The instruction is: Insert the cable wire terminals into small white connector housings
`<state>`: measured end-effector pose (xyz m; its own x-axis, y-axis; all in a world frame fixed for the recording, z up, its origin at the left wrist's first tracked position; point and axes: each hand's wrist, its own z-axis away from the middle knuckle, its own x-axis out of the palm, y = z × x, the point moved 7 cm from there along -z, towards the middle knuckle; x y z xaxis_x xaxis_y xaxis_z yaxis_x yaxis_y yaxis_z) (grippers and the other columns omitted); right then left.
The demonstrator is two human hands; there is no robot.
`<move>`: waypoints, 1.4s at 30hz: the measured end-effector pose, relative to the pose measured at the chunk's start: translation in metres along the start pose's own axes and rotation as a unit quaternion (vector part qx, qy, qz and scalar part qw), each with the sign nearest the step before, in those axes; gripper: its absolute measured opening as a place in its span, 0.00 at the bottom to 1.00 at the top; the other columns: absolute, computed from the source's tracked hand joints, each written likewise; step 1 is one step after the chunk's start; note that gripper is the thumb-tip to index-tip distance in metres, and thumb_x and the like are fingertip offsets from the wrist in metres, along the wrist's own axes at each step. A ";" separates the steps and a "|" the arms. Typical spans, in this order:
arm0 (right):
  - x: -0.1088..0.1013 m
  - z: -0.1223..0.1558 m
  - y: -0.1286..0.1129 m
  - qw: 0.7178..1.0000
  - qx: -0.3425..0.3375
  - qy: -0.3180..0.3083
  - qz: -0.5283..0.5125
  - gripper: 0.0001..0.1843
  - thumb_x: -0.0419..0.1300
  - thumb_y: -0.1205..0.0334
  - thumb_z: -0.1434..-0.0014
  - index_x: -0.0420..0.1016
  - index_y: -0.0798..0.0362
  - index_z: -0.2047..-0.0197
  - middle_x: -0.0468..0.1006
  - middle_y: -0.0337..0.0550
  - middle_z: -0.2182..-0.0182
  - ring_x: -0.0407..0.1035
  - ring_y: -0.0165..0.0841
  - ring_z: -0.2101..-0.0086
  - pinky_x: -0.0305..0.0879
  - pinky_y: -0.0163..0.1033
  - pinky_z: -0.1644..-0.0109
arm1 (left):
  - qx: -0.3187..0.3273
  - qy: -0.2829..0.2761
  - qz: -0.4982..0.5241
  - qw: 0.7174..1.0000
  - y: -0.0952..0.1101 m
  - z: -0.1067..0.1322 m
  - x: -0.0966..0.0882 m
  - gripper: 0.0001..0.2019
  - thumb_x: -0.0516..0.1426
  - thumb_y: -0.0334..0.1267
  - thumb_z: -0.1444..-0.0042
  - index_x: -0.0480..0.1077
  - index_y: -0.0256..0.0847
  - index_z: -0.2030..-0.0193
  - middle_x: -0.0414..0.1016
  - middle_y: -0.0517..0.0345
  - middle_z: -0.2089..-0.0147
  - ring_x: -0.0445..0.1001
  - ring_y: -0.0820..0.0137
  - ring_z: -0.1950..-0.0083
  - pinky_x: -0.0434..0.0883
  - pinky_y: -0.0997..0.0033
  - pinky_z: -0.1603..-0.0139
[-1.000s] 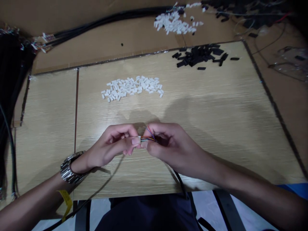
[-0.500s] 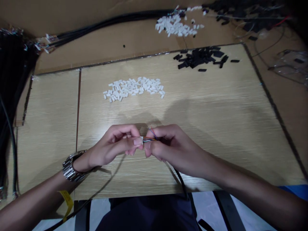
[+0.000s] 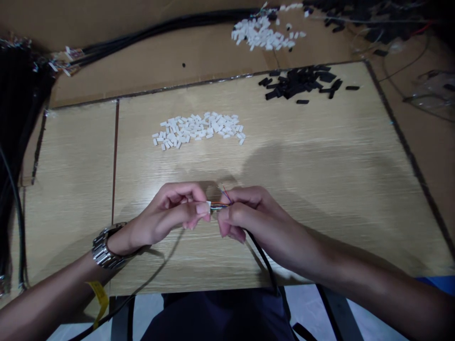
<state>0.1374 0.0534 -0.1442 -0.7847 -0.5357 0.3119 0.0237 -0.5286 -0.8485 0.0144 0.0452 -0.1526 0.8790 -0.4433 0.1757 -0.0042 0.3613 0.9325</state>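
Between thumb and fingers, my left hand [image 3: 181, 208] pinches a small white connector [image 3: 208, 205], most of it hidden by the thumb. Thin coloured wires [image 3: 219, 206] run from the connector into my right hand [image 3: 249, 213], whose thumb and forefinger are closed on them. A red and a blue wire end [image 3: 225, 193] stick up above the right fingertips. From beneath the right hand, the black cable [image 3: 265, 258] bends down over the table's front edge. The two hands are a small gap apart, above the table.
White connectors [image 3: 199, 130] lie in a pile on the wooden table [image 3: 320, 189], with black pieces [image 3: 300, 83] at its back right. More white connectors [image 3: 265, 33] lie on the cardboard behind. Bundled black cables [image 3: 149, 33] run along the back; others [image 3: 21, 104] hang at left.
My right hand has shifted slightly right, leaving a bit more wire showing beside the connector. More of the black cable shows under it. My left hand stays nearly still.
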 end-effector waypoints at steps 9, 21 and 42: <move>0.001 -0.003 -0.002 1.000 -0.018 0.004 0.016 0.11 0.57 0.67 0.48 0.69 0.54 0.80 0.59 0.30 0.84 0.52 0.23 0.80 0.47 0.34 0.76 | -0.022 -0.013 0.032 0.999 0.000 -0.003 0.002 0.12 0.58 0.41 0.38 0.73 0.38 0.69 0.65 0.65 0.79 0.61 0.79 0.78 0.57 0.78 0.77; 0.001 0.000 -0.006 0.998 -0.060 0.015 0.010 0.13 0.57 0.69 0.47 0.65 0.54 0.82 0.57 0.29 0.84 0.52 0.22 0.79 0.46 0.32 0.76 | -0.059 -0.016 0.072 0.996 -0.002 -0.004 0.005 0.09 0.59 0.38 0.40 0.73 0.38 0.71 0.64 0.66 0.81 0.58 0.79 0.79 0.56 0.78 0.78; 0.002 -0.005 0.002 1.000 -0.012 -0.002 0.014 0.08 0.60 0.64 0.42 0.69 0.54 0.72 0.60 0.30 0.79 0.55 0.22 0.79 0.52 0.31 0.77 | -0.036 0.011 0.064 0.997 -0.002 -0.003 0.001 0.09 0.58 0.39 0.40 0.73 0.37 0.70 0.64 0.64 0.80 0.59 0.78 0.79 0.56 0.77 0.78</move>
<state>0.1328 0.0553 -0.1473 -0.7817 -0.5526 0.2892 0.0304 -0.4969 -0.8673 0.0170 0.0462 -0.1553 0.8840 -0.3709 0.2844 -0.0842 0.4721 0.8775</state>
